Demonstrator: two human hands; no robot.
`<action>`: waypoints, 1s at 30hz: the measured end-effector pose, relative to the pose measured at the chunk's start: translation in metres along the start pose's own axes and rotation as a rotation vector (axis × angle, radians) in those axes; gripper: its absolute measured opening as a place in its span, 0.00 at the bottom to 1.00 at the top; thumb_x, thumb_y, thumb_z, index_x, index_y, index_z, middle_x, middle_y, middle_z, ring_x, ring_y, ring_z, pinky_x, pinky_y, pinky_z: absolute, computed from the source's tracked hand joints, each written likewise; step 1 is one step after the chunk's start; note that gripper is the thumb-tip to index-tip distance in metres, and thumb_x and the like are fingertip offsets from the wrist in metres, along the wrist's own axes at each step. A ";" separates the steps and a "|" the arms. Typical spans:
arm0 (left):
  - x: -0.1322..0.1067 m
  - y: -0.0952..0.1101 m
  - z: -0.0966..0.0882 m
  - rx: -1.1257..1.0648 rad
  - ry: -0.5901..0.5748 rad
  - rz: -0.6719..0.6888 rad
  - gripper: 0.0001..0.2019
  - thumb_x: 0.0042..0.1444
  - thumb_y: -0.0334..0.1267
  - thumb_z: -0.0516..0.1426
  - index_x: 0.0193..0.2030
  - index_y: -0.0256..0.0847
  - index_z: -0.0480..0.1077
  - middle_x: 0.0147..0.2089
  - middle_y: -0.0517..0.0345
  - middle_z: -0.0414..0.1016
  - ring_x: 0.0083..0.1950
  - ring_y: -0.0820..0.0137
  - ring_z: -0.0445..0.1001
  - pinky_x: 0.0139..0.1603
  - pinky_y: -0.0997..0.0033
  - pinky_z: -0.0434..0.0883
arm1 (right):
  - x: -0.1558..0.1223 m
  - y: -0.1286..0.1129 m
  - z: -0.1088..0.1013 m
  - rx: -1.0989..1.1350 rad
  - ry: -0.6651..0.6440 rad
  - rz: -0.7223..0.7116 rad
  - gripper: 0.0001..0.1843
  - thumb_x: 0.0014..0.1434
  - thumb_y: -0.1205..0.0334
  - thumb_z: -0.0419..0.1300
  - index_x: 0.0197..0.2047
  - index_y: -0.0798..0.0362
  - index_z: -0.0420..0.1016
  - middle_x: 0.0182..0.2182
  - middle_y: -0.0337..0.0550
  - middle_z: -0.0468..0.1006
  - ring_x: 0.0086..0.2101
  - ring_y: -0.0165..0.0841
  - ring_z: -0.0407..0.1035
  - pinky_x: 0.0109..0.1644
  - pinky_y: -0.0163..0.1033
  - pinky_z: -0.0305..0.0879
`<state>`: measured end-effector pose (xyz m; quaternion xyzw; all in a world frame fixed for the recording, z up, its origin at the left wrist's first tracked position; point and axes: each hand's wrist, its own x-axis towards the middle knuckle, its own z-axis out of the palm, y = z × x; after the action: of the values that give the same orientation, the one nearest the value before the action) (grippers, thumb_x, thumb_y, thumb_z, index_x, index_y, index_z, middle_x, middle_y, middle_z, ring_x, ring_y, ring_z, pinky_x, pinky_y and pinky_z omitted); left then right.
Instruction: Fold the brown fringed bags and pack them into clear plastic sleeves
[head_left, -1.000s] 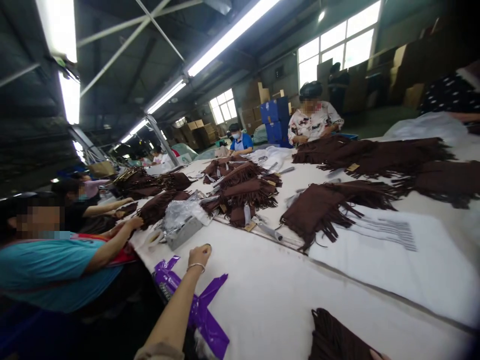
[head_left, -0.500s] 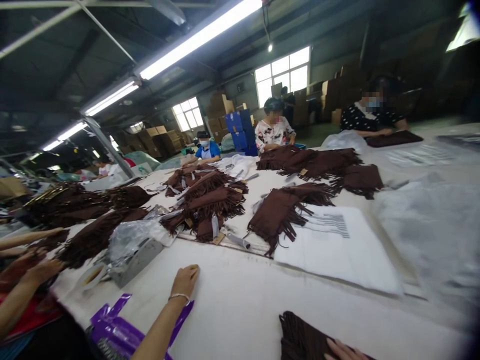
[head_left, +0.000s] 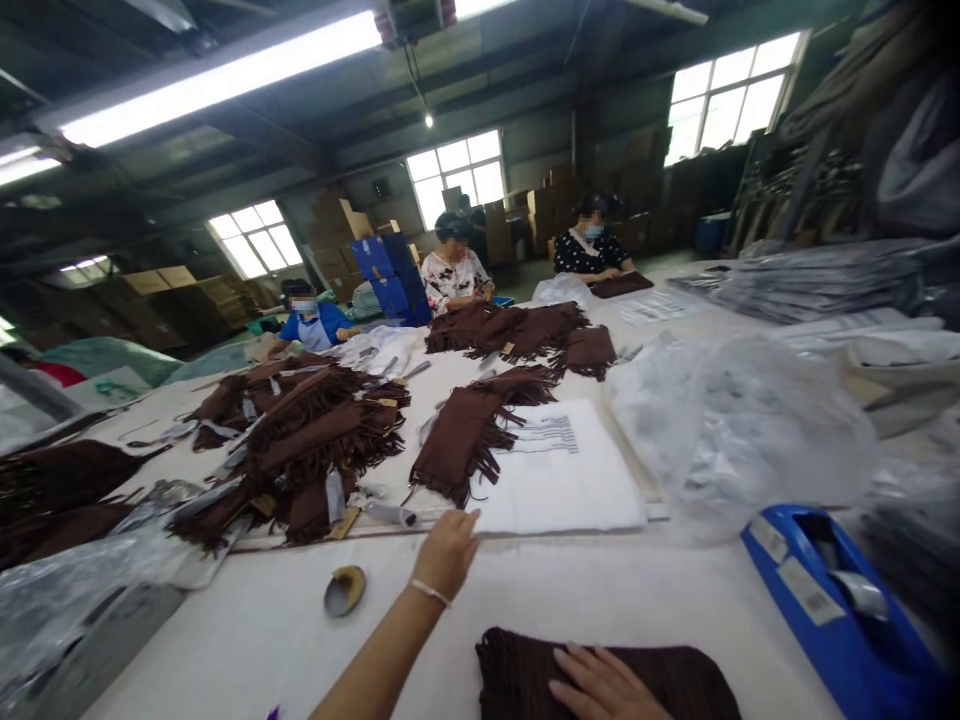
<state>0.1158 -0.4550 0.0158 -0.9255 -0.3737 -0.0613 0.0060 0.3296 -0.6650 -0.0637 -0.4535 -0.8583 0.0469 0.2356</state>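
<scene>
L hand [head_left: 448,551] has reached fwd, fingers loosely together, now touching white bag stack [head_left: 559,480]. R hand [head_left: 604,684] flat, fingers apart, pressing brown garment [head_left: 675,680] on worktop [head_left: 247,640]; tape roll [head_left: 345,590] lies just left of L hand.

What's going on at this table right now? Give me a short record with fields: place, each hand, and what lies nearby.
Place: long white table in a workshop, other people seated along the far side
Left hand: stretched forward, at the near edge of a white stack of bags, holding nothing that shows
Right hand: flat, fingers spread, on a folded brown fringed garment
Nearby: blue tape dispenser at right, small round disc at left, crumpled clear plastic, piles of brown fringed pieces
</scene>
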 end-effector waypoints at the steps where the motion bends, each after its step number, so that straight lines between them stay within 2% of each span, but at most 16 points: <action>1: 0.019 0.021 0.011 -0.018 -0.063 0.063 0.20 0.57 0.32 0.52 0.58 0.39 0.61 0.50 0.48 0.69 0.52 0.63 0.66 0.55 0.63 0.65 | 0.003 -0.001 -0.007 0.021 -0.025 0.016 0.27 0.62 0.53 0.52 0.63 0.38 0.52 0.54 0.41 0.69 0.51 0.35 0.66 0.52 0.36 0.66; 3: 0.048 0.053 0.033 -0.032 -0.132 0.094 0.16 0.55 0.27 0.51 0.51 0.34 0.66 0.46 0.46 0.71 0.48 0.62 0.68 0.49 0.62 0.68 | 0.008 -0.005 -0.028 0.099 -0.050 0.067 0.27 0.61 0.53 0.53 0.63 0.38 0.53 0.56 0.42 0.67 0.54 0.39 0.62 0.54 0.40 0.66; 5: 0.067 0.066 0.047 -0.046 -0.176 0.077 0.12 0.54 0.23 0.49 0.42 0.31 0.70 0.41 0.42 0.73 0.45 0.61 0.69 0.43 0.63 0.69 | 0.011 -0.008 -0.053 0.220 -0.044 0.160 0.27 0.61 0.54 0.53 0.63 0.40 0.54 0.58 0.43 0.63 0.58 0.40 0.56 0.57 0.43 0.62; 7: 0.080 0.062 0.051 -0.077 -0.198 0.046 0.09 0.55 0.24 0.49 0.36 0.31 0.71 0.39 0.42 0.73 0.45 0.60 0.70 0.41 0.63 0.68 | 0.015 -0.008 -0.075 0.343 -0.014 0.300 0.25 0.62 0.56 0.51 0.62 0.42 0.57 0.60 0.42 0.60 0.60 0.38 0.51 0.61 0.43 0.56; 10: 0.093 0.041 0.045 -0.158 -0.197 -0.017 0.07 0.56 0.33 0.53 0.35 0.34 0.71 0.38 0.46 0.73 0.43 0.62 0.70 0.42 0.65 0.66 | 0.026 0.006 -0.089 0.474 0.054 0.522 0.20 0.62 0.57 0.51 0.57 0.44 0.65 0.59 0.41 0.63 0.59 0.36 0.54 0.63 0.45 0.52; 13: 0.100 0.025 0.040 -0.284 -0.222 -0.050 0.10 0.56 0.42 0.54 0.32 0.37 0.72 0.33 0.55 0.75 0.36 0.68 0.71 0.38 0.71 0.65 | 0.051 0.033 -0.081 0.686 0.139 0.668 0.17 0.58 0.58 0.55 0.50 0.47 0.72 0.53 0.43 0.71 0.54 0.37 0.63 0.61 0.46 0.55; 16: 0.104 0.019 0.043 -0.420 -0.248 -0.055 0.10 0.55 0.41 0.54 0.30 0.39 0.73 0.28 0.61 0.75 0.31 0.73 0.71 0.33 0.77 0.64 | 0.084 0.059 -0.064 0.934 0.182 0.785 0.15 0.54 0.60 0.58 0.45 0.52 0.76 0.44 0.45 0.77 0.47 0.38 0.69 0.56 0.44 0.61; 20: 0.108 0.016 0.055 -0.526 -0.172 -0.145 0.11 0.49 0.43 0.58 0.28 0.36 0.71 0.26 0.60 0.73 0.28 0.73 0.69 0.28 0.77 0.61 | 0.117 0.080 -0.040 1.030 0.205 0.947 0.18 0.56 0.60 0.54 0.47 0.59 0.73 0.37 0.50 0.79 0.34 0.35 0.74 0.36 0.39 0.69; 22: 0.109 0.016 0.059 -0.563 -0.124 -0.172 0.14 0.48 0.46 0.58 0.26 0.35 0.69 0.24 0.61 0.70 0.27 0.74 0.66 0.27 0.76 0.59 | 0.125 0.087 -0.030 1.049 0.229 1.050 0.20 0.58 0.57 0.52 0.48 0.60 0.71 0.36 0.52 0.79 0.28 0.33 0.73 0.29 0.36 0.68; 24: 0.110 0.017 0.061 -0.598 -0.101 -0.162 0.14 0.50 0.46 0.57 0.22 0.36 0.67 0.21 0.63 0.66 0.25 0.75 0.62 0.26 0.76 0.56 | 0.128 0.094 -0.022 1.056 0.245 1.138 0.20 0.57 0.52 0.53 0.43 0.61 0.73 0.33 0.52 0.79 0.25 0.32 0.72 0.25 0.34 0.65; 27: 0.108 0.023 0.059 -0.649 -0.099 -0.101 0.16 0.52 0.42 0.54 0.18 0.37 0.64 0.18 0.65 0.62 0.24 0.76 0.60 0.26 0.76 0.55 | 0.130 0.104 -0.013 1.057 0.269 1.221 0.18 0.52 0.49 0.59 0.29 0.59 0.75 0.25 0.47 0.78 0.22 0.31 0.70 0.23 0.33 0.63; 30: 0.110 0.027 0.052 -0.689 -0.091 -0.045 0.11 0.47 0.39 0.58 0.19 0.38 0.65 0.21 0.65 0.65 0.26 0.75 0.62 0.29 0.76 0.57 | 0.130 0.112 -0.010 1.051 0.350 1.252 0.15 0.51 0.53 0.61 0.24 0.58 0.73 0.19 0.41 0.74 0.20 0.29 0.68 0.24 0.33 0.63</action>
<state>0.2187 -0.3954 -0.0217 -0.8663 -0.3514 -0.1426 -0.3250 0.3565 -0.4963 -0.0409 -0.6784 -0.2649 0.4922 0.4767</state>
